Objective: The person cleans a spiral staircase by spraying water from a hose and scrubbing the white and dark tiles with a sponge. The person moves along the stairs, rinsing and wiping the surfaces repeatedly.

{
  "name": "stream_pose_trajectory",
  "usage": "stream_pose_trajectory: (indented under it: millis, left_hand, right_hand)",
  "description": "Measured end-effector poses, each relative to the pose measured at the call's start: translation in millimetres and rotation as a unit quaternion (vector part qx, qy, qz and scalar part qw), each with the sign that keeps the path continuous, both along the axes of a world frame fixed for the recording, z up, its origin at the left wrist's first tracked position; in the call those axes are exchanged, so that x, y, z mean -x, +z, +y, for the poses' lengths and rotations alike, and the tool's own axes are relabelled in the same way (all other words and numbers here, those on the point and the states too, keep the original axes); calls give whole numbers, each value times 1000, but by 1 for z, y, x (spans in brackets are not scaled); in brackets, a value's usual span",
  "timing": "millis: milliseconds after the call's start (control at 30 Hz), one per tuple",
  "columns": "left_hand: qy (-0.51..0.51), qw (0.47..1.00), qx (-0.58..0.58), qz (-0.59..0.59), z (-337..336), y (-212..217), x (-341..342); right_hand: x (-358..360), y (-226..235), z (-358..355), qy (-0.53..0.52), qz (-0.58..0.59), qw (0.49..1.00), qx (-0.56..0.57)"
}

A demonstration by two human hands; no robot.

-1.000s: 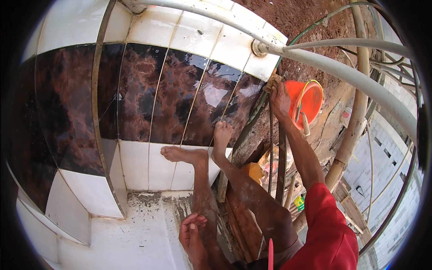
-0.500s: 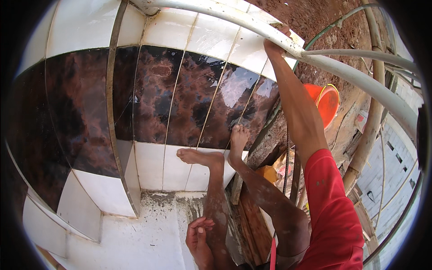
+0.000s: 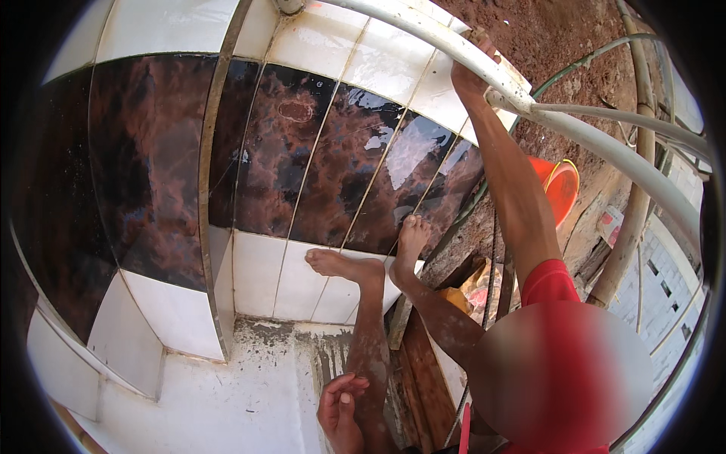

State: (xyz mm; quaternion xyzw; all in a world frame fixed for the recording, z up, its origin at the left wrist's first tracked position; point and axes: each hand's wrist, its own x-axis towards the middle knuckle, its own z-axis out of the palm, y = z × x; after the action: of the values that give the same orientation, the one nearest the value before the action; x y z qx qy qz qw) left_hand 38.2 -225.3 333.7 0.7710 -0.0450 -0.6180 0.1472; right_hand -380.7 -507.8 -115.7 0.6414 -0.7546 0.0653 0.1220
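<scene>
My right arm stretches away from me, and my right hand (image 3: 470, 74) lies at the white-tiled top of the wall. A thick white pipe (image 3: 495, 69) crosses in front of that hand and hides its middle. Its fingers look bent on the far side, and what they hold is unclear. Close to my shin, my left hand (image 3: 342, 412) hangs loosely curled, thumb apart, with nothing visible in it. Glossy dark brown-and-black tiles (image 3: 295, 155) form a wet-looking band between rows of white tiles (image 3: 257, 272). My bare feet (image 3: 344, 265) rest against the tiled wall.
An orange-red bucket (image 3: 561, 193) with a yellow rim stands on the reddish earth to the right. Bamboo poles (image 3: 624, 250), a green hose (image 3: 586, 60) and wooden boards (image 3: 423, 378) lie along that side. A tiled partition edge (image 3: 204, 204) juts out at left.
The view has shifted a little, so the wall appears farther right. My right hand has moved slightly farther away along the tiled top. My left hand keeps its loose curl by the shin.
</scene>
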Motion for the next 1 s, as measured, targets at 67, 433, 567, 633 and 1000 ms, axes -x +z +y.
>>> stream_pose_trajectory:
  millis: [67, 433, 567, 633, 1000]
  left_hand:
    - [13, 999, -36, -20, -1, 3, 0]
    - [18, 1000, 3, 13, 9, -5, 1]
    - [-2, 1000, -10, 25, 12, -5, 3]
    - [-10, 1000, -9, 25, 14, -6, 1]
    - [-76, 997, 14, -5, 19, 3, 4]
  right_hand:
    - [-50, -10, -14, 92, -54, 992, 63]
    - [32, 47, 149, -83, 3, 934, -348]
    - [79, 74, 189, -253, -111, 884, -378]
    - [66, 90, 184, -179, -115, 930, -300]
    - [-8, 57, 180, 231, -75, 921, -303]
